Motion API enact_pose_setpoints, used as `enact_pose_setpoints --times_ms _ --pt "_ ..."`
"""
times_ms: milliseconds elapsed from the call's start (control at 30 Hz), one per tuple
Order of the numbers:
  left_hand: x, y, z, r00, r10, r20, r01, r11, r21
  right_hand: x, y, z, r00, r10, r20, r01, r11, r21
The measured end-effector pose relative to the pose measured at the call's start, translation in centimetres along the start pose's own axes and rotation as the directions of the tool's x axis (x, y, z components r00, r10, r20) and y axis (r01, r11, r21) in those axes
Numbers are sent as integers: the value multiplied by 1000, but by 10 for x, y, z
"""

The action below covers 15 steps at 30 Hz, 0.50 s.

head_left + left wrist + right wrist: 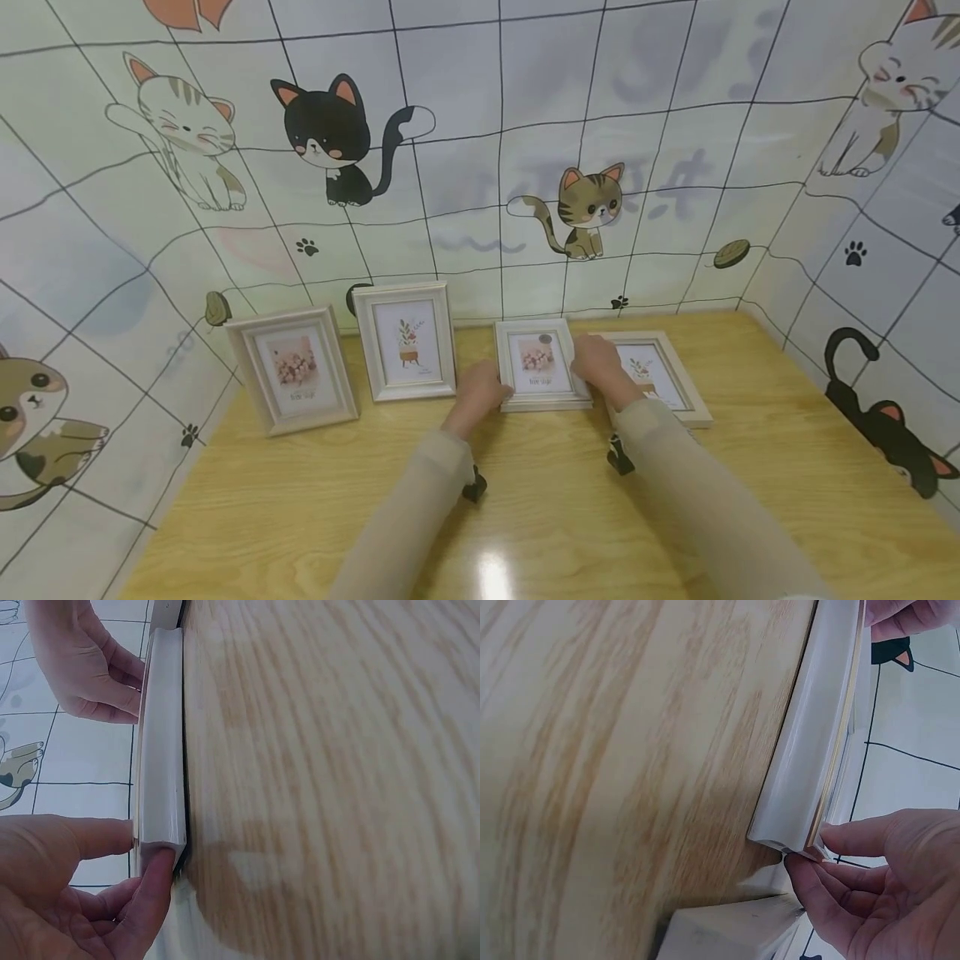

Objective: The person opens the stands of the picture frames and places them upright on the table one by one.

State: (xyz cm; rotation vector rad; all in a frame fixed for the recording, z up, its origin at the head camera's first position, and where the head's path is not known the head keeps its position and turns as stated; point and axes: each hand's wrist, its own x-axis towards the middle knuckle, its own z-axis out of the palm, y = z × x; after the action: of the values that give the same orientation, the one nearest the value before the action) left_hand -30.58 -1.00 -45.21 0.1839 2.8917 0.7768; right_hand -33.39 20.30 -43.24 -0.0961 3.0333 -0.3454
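Gripping a white picture frame point(542, 367) from both sides

The person's left hand point(480, 390) pinched the frame's left side near its lower corner, the thumb on the lower part of the moulding and a finger on the upper part. The right hand point(602, 367) pinched the opposite side in the same way, thumb and finger closed on the moulding, the other fingers bent. Neither hand was spread wide; the gap between finger and thumb was only as deep as the frame's edge.

The frame faced up, its printed picture reading upright toward the person. Its long axis ran from the person toward the wall point(465, 167), and its lower edge was the nearest. Whether it lay fully flat or was slightly raised could not be told.

It sat directly between the two hands, low over the wooden table point(540, 508). Just beside the right hand, a pale frame point(656, 367) lay face up, partly covered by that hand and sleeve. Left of the left hand, two light frames point(405, 342) stood propped, leaning back.
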Motion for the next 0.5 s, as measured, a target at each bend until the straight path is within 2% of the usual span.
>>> enact_pose_setpoints --times_ms 267,500 --pt "2 -1 1 1000 17 -9 -17 999 30 -2 4 4 1000 -1 -22 1 999 40" --pt "0 0 0 1000 14 -15 -15 1000 -17 -5 6 2 1000 16 -25 -13 994 112"
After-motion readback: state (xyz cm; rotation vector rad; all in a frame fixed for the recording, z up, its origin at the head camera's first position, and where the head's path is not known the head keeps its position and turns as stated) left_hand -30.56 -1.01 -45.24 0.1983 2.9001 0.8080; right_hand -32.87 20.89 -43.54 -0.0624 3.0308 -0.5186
